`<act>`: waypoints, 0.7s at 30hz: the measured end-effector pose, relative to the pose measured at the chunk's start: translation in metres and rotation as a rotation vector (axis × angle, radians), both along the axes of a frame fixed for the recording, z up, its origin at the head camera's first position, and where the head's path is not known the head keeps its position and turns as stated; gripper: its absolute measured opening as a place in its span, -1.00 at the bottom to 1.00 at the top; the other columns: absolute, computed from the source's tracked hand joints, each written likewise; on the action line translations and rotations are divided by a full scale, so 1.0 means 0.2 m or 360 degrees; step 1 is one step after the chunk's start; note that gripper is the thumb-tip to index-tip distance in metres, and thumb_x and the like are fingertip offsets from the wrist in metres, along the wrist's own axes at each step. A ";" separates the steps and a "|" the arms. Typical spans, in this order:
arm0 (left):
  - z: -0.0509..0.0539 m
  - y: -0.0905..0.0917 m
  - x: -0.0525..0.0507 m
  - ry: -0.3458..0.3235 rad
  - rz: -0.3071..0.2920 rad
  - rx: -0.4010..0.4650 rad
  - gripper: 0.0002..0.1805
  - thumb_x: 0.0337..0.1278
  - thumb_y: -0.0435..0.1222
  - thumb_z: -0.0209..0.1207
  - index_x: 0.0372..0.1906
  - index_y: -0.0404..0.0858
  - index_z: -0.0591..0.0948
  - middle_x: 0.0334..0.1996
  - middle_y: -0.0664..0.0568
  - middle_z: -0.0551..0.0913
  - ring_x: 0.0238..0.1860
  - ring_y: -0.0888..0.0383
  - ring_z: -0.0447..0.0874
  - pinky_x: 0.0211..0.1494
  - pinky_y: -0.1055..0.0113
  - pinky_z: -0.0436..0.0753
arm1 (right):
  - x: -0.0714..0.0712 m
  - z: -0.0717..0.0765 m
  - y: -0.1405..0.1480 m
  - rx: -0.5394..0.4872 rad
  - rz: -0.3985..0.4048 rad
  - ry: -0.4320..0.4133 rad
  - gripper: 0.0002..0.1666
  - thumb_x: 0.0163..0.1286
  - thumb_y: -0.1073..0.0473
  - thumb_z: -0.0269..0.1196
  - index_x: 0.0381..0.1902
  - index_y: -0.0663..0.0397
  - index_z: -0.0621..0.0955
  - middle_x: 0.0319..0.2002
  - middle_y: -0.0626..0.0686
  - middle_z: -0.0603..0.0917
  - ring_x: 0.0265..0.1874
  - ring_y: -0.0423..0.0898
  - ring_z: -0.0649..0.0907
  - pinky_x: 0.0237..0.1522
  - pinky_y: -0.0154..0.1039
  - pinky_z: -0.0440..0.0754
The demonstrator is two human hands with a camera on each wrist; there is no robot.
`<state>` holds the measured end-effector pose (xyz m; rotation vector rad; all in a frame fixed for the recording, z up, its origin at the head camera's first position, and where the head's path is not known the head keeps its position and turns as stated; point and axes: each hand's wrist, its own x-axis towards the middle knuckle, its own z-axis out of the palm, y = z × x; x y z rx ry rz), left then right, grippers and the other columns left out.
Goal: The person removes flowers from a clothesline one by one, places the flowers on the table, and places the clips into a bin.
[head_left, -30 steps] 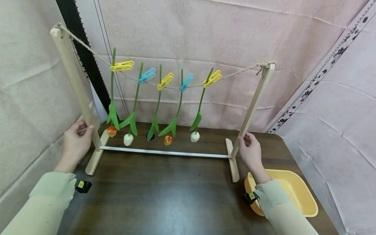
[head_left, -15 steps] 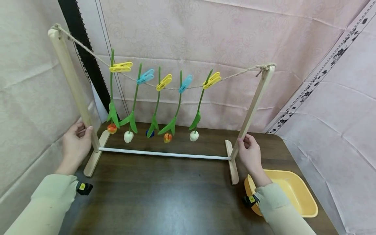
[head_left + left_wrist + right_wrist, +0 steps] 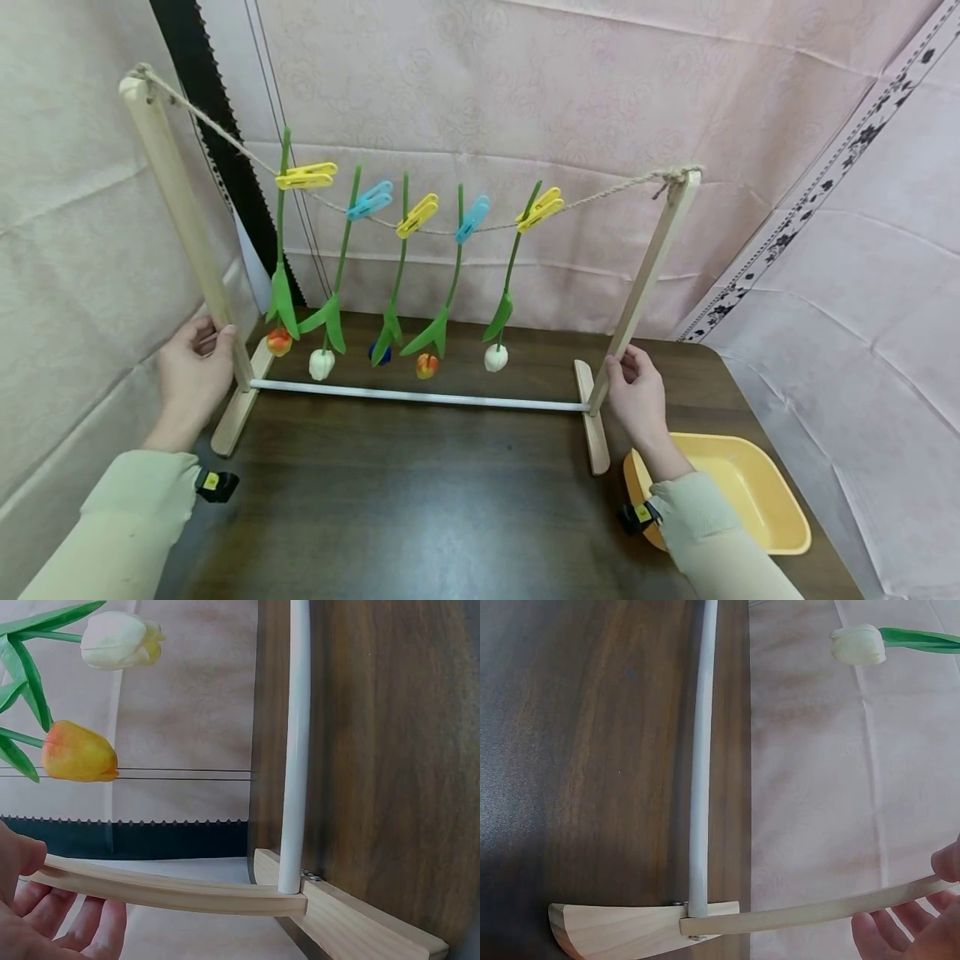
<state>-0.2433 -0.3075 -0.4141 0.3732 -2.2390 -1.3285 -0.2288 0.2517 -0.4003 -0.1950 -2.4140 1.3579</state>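
Note:
My left hand (image 3: 197,367) pinches the left wooden post (image 3: 176,200) of a drying-line stand low down, thumb on one side and fingers on the other. On the right post (image 3: 651,267) my right hand (image 3: 637,387) has the same kind of grip. Between the post tops sags a rope (image 3: 603,192). Yellow clothespins (image 3: 309,175) and blue clothespins (image 3: 371,201) hold several artificial tulips upside down on it. The blooms are white (image 3: 496,358), orange (image 3: 79,752) and dark blue (image 3: 380,353), the last partly behind its leaves. A white rod (image 3: 420,396) joins the posts near their wooden feet.
A yellow plastic basin (image 3: 750,483) stands at the right of the dark wooden table (image 3: 420,508), partly under my right forearm. Pale cloth (image 3: 570,92) hangs behind the stand and along both sides, close to the left post.
The stand has shifted slightly toward me and a little left, with both hands staying on its posts. The hanging tulips have swung a little.

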 end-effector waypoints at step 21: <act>0.00 -0.02 0.00 -0.0021 0.0116 0.0037 -0.56 0.30 -0.09 0.13 0.09 -0.33 0.59 -0.12 0.00 0.60 -0.24 0.39 0.54 -0.21 0.65 0.47 | 0.03 0.00 -0.03 0.0030 -0.0029 0.0011 -0.59 0.49 0.11 0.09 0.19 0.19 0.47 -0.02 0.19 0.61 -0.06 0.04 0.65 -0.17 -0.34 0.59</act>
